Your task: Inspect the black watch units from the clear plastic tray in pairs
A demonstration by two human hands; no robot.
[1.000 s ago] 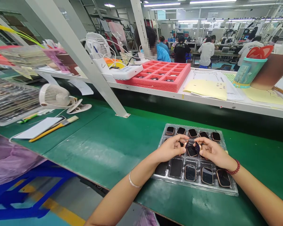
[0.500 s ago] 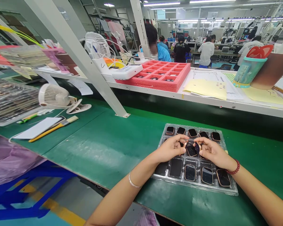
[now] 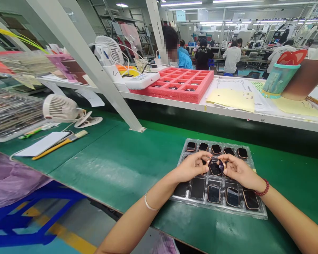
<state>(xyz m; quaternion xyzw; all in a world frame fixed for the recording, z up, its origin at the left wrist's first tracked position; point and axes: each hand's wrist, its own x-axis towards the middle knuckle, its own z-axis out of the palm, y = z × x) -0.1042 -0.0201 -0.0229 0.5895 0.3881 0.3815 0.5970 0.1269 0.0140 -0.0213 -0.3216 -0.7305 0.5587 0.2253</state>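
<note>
My left hand (image 3: 191, 165) is closed in a pinch on a gold-rimmed smartwatch case (image 3: 208, 161), mostly covered by the fingers. Between the thumb and fingers of my right hand (image 3: 240, 170) is a second smartwatch case (image 3: 222, 165), tilted on edge, with a dark face and a gold rim. The two pieces are held apart, just above a clear plastic tray (image 3: 219, 209). Rows of dark square watch faces sit in the tray's pockets, such as a gold-rimmed watch (image 3: 232, 197) near the front. My hands hide part of the middle row.
Green matting (image 3: 108, 158) covers the bench. To the left are a small white fan (image 3: 60, 107), a yellow-handled brush (image 3: 59, 145) and another filled tray (image 3: 13, 113). A white shelf above carries a red foam tray (image 3: 201, 92), papers and cups. A slanted white post (image 3: 95, 74) meets the bench.
Both hands stay in place over the tray. The case in my right hand has turned very slightly; nothing else visibly differs.
</note>
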